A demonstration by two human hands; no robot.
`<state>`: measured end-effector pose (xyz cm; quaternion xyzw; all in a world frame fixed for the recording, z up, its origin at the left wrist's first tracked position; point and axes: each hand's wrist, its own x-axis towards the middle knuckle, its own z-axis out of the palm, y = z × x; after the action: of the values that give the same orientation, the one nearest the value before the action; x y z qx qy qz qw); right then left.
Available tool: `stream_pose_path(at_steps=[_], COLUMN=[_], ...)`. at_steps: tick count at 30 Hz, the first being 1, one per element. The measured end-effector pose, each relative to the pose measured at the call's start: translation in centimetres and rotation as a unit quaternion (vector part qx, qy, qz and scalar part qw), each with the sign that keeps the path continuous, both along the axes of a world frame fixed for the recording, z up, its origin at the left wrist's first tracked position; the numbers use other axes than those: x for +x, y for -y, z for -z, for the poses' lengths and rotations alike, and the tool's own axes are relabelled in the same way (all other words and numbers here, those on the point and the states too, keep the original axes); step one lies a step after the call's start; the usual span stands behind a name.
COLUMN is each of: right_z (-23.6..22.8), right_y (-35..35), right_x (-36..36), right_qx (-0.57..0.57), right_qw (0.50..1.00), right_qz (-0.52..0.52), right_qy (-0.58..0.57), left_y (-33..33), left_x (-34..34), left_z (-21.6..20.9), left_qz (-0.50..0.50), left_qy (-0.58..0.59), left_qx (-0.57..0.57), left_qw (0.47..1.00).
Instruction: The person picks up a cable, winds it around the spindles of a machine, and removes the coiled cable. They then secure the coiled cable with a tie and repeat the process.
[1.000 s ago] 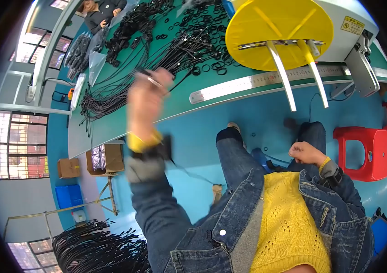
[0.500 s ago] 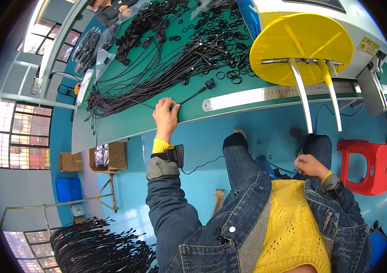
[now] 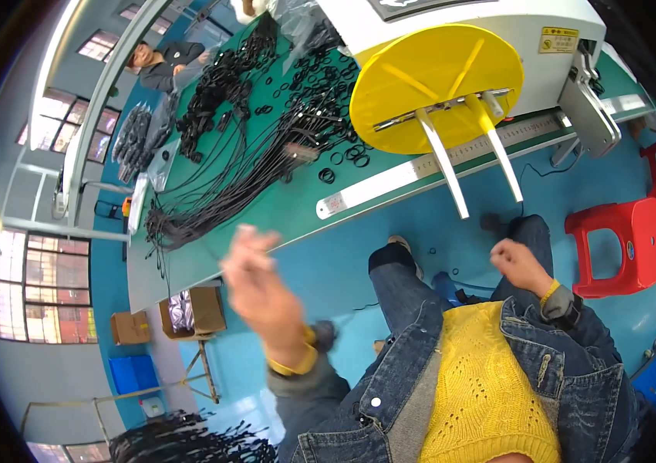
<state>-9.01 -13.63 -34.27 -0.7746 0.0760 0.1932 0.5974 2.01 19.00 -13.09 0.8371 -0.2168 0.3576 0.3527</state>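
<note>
My left hand (image 3: 254,282) is raised in front of the table's near edge, smeared by motion. Its fingers are too blurred to show whether they hold anything. Beyond it, a long bundle of thin black cables (image 3: 227,197) lies on the green tabletop (image 3: 274,214), with a small brownish blur over its right part. My right hand (image 3: 521,265) rests by my right thigh, fingers curled in, with no object visible in it. A steel ruler (image 3: 389,180) lies along the table edge, and many black rings (image 3: 326,176) are scattered behind it.
A white machine with a yellow disc (image 3: 428,69) and projecting rods stands at the right. Red stools (image 3: 632,247) are on the floor at right. A cardboard box (image 3: 206,310) and hanging black cables (image 3: 197,440) are at left. Another person (image 3: 164,73) sits at the far left.
My left hand has lifted off the tabletop and come back toward me. The cable with a black connector beside it no longer shows there. The view has turned; my right hand stays near my thigh.
</note>
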Motion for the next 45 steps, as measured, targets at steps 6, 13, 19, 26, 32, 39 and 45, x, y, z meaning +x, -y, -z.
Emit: stream_pose_path(at_steps=[6,13,19,26,32,39,45], right_z=[-12.0,-14.0,-12.9,-9.9,-11.6,-19.4,-18.9], right_y=[-1.6,0.7,3.6,13.1,10.2,3.5,3.2], right_x=[-0.3,-1.8,-4.9,-7.0,-5.2,0.7,4.4], right_qx=[-0.072,-0.276,-0.299,-0.271,-0.396,-0.428,-0.429], right_qw=[0.892,0.724,0.757,0.723,0.734,0.664,0.673], right_qz=[0.181,0.011,0.155,0.438,0.197,0.12,0.139], right_qy=[0.408,0.632,0.56,0.46,0.515,0.602,0.586], left_y=[6.8,10.7,19.0,18.0,14.5,15.2,14.8], left_x=[-7.8,-9.9,-11.3,-9.6,-8.2,-8.5,-6.0], left_z=[5.3,3.2,0.6,3.6,1.0,-2.4,-1.5], left_qz=[0.164,0.448,0.628,0.584,0.47,0.514,0.334], left_qy=[-0.122,-0.577,-0.627,-0.35,-0.61,-0.578,-0.447], left_qx=[0.065,-0.098,-0.112,0.114,0.111,-0.187,-0.218], left_qw=[0.977,0.676,0.448,0.723,0.628,0.606,0.801])
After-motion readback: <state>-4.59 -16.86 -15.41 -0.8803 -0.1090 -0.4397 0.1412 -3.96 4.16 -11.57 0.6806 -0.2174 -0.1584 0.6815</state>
